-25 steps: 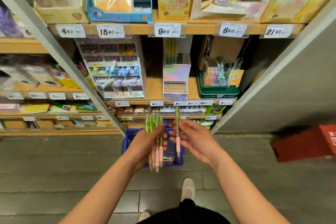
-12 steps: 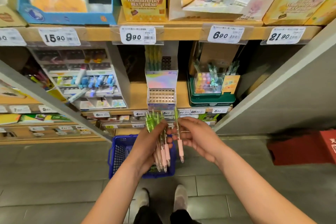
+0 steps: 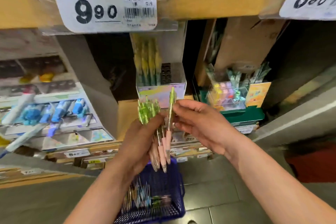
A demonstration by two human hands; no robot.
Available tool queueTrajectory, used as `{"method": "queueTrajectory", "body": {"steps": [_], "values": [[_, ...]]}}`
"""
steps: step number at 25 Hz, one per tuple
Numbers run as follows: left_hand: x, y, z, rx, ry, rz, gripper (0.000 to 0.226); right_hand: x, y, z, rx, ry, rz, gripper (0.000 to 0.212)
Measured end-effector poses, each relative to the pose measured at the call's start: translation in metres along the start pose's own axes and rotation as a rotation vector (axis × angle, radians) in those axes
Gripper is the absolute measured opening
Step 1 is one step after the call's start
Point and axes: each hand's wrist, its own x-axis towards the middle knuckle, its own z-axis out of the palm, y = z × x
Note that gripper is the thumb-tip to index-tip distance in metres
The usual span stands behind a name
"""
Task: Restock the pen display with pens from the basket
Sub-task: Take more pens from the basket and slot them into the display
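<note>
My left hand [image 3: 141, 138] grips a bunch of pens [image 3: 148, 112] with clear green tops and pink grips, tips pointing down. My right hand [image 3: 198, 123] pinches a single pen [image 3: 171, 103] of the same kind, held upright just right of the bunch. Right behind both hands, on the shelf, stands the pastel pen display [image 3: 161, 94]; a few green-and-yellow pens stand in its back left part, with empty holes beside them. The blue wire basket [image 3: 174, 200] sits on the floor below my hands with several more pens inside.
A tiered rack of blue-capped pens [image 3: 54, 112] stands to the left, and a green box of pastel items [image 3: 236, 103] to the right. The shelf edge above carries price tags, one reading 9.90 [image 3: 105, 5]. A red object [image 3: 312, 162] lies on the floor at right.
The view has closed in on the shelf. Both hands with their pens have risen in front of the pen display; the single pen now stands higher than the bunch.
</note>
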Motion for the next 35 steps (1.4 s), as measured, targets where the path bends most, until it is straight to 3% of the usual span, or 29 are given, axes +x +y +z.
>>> {"method": "queueTrajectory", "body": {"steps": [3, 7, 11, 15, 22, 28, 31, 33, 35], "values": [[0.019, 0.001, -0.003, 0.006, -0.023, 0.011, 0.026, 0.028, -0.024, -0.009, 0.001, 0.11, -0.188, 0.012], [0.033, -0.006, -0.012, -0.02, -0.055, 0.027, 0.015, 0.077, -0.075, -0.017, 0.06, 0.32, -0.551, 0.016], [0.039, -0.011, -0.015, -0.021, -0.043, 0.024, 0.017, 0.119, -0.091, -0.006, -0.261, 0.449, -0.716, 0.014], [0.04, -0.012, -0.015, -0.004, -0.063, 0.031, 0.015, 0.134, -0.081, -0.003, -0.685, 0.505, -0.754, 0.004], [0.046, -0.013, -0.014, -0.025, -0.073, 0.037, 0.013, 0.141, -0.074, 0.0, -1.096, 0.417, -0.685, 0.013], [0.05, -0.009, -0.008, -0.051, -0.07, 0.059, 0.019, 0.136, -0.071, 0.003, -1.167, 0.433, -0.544, 0.02], [0.05, -0.008, -0.005, -0.064, -0.058, 0.091, 0.026, 0.115, -0.05, 0.004, -1.07, 0.423, -0.431, 0.034], [0.051, -0.008, -0.004, -0.048, -0.069, 0.136, 0.023, 0.095, -0.029, 0.001, -0.953, 0.293, -0.299, 0.051], [0.051, -0.008, -0.002, -0.021, -0.082, 0.184, 0.02, 0.082, -0.015, -0.001, -0.734, 0.128, -0.159, 0.052]]}}
